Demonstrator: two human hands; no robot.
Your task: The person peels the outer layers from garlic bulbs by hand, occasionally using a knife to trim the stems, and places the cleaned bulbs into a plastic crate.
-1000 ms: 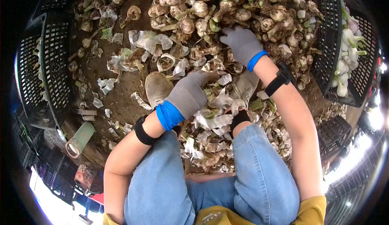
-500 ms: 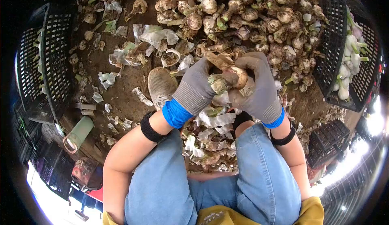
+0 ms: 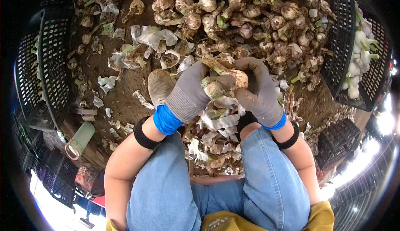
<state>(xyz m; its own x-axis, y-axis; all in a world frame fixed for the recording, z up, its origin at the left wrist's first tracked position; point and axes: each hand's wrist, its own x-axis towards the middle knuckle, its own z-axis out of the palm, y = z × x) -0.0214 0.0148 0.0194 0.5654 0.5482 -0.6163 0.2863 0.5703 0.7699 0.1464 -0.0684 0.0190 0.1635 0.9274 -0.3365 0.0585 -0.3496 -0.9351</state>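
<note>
Centrally, 1 garlic bulb point(image 3: 240, 79) between 2 gloved hands' curled fingers point(image 3: 246, 93), gripped.

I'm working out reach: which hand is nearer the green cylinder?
Left. The left hand is forward and right of the green cylinder; the right hand is farther right, past the left.

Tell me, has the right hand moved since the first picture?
Yes. Judged against the garlic pile, the right hand has drawn back, toward the right knee.

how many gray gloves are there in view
2: one on the left hand, one on the right hand, both at the garlic bulb between them. No others show.
</note>
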